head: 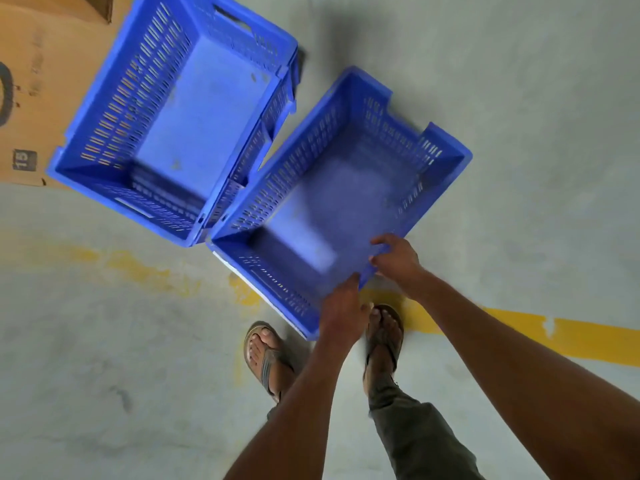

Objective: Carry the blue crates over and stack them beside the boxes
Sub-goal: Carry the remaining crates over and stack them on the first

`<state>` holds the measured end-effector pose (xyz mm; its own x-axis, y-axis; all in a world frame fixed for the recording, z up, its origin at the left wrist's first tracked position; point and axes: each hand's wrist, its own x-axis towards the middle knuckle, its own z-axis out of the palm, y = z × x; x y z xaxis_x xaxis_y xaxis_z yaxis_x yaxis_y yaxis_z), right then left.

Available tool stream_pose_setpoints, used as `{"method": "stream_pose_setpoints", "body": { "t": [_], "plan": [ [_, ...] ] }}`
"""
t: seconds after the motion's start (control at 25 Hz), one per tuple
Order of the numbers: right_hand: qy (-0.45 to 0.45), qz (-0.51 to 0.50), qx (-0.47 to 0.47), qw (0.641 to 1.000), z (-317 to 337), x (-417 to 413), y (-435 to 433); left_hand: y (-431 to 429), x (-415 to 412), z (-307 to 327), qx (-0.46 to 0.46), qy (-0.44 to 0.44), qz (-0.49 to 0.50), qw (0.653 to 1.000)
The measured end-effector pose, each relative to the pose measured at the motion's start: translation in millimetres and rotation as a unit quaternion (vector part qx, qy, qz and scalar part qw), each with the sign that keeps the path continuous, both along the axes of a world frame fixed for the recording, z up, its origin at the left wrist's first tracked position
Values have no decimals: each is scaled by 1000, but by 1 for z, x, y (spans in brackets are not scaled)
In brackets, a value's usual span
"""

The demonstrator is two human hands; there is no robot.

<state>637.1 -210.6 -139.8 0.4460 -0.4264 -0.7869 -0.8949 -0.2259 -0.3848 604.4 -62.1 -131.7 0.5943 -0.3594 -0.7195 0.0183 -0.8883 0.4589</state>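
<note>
Two empty blue slotted crates are below me. The left crate (194, 109) stands against a brown cardboard box (38, 98) and looks higher, with another crate's edge showing under its right side. The right crate (332, 202) is blurred and touches the left one at its near left corner. My left hand (341, 306) grips the right crate's near rim from outside. My right hand (398, 259) holds the near right corner of that same rim, fingers curled over the edge.
Grey concrete floor with a worn yellow painted line (554, 334) crossing under the crate and my sandalled feet (263, 355). A second cardboard box corner (100, 5) shows at the top left. Open floor lies to the right and behind the crates.
</note>
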Motion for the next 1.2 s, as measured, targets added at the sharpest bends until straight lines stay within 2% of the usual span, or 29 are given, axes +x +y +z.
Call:
{"method": "stream_pose_setpoints", "body": {
  "t": [0.16, 0.28, 0.36, 0.44, 0.56, 0.6, 0.68, 0.76, 0.84, 1.0, 1.12, 1.2],
  "plan": [
    [-31, 114, -7, 993, 66, 43, 2, -4, 37, 53, 3, -107, 35, 994],
    [-48, 265, -13, 963, 119, 66, -10, 1, 67, 98, 5, -119, 60, 991],
    [-69, 396, -110, 909, 160, 76, -23, -2, 87, 140, -2, -110, 59, 992],
    [-110, 499, -217, 832, 209, 82, -32, 1, 97, 187, -19, -106, 34, 994],
    [-106, 601, -256, 749, 282, 81, -41, 27, 96, 266, -47, -93, 3, 995],
    [-99, 619, -243, 740, 308, 78, -43, 43, 94, 292, -58, -89, 9, 994],
    [-91, 629, -187, 749, 365, 67, -37, 79, 82, 350, -67, -95, 22, 993],
    [-144, 619, -143, 759, 416, 49, -19, 109, 69, 407, -52, -124, -6, 991],
    [-207, 610, -136, 752, 457, 24, 11, 135, 50, 459, -34, -140, -23, 989],
    [-262, 591, -152, 747, 530, -3, 78, 185, 16, 534, -1, -126, -32, 991],
    [-282, 614, -139, 724, 583, -22, 131, 238, -20, 572, 4, -143, -15, 990],
    [-286, 651, -116, 694, 611, -36, 168, 279, -56, 592, 3, -186, 20, 982]
  ]
}}
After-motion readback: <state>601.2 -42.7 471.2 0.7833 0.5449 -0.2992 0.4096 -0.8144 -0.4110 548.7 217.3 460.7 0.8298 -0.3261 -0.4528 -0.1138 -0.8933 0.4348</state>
